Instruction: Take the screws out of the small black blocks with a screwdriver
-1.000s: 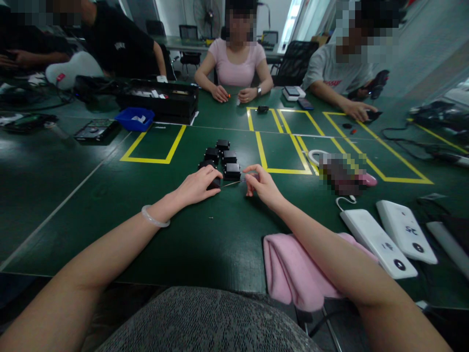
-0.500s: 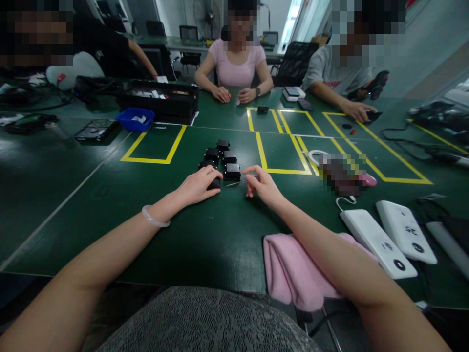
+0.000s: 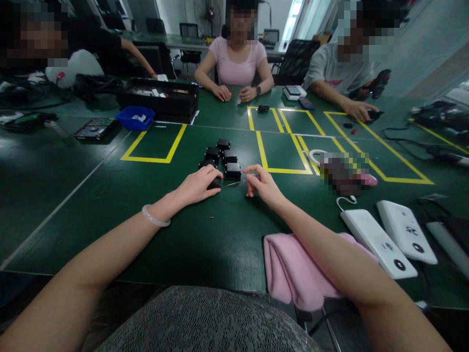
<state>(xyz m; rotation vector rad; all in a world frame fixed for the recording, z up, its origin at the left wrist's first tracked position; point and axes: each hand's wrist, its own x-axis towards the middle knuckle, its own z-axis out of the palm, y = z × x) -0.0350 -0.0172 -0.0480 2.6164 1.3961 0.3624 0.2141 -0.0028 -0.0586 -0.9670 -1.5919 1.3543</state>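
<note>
On the green table, my left hand (image 3: 201,185) closes over a small black box-shaped part (image 3: 214,183) and presses it against the surface. The fingers hide most of that part. My right hand (image 3: 264,186) pinches a thin screwdriver (image 3: 234,184), whose metal shaft runs left to the side of the held part. Whether its tip sits in a screw is too small to tell. Just beyond my hands stand several similar black boxes (image 3: 232,170) in a close cluster. A tiny screw (image 3: 211,217) lies nearer to me.
A folded pink cloth (image 3: 286,264) lies under my right forearm. To its right are white power banks (image 3: 377,244). Yellow tape outlines (image 3: 287,171) mark the table. A blue tray (image 3: 135,119) and a black bin (image 3: 176,105) stand at the back left. Co-workers sit across the table.
</note>
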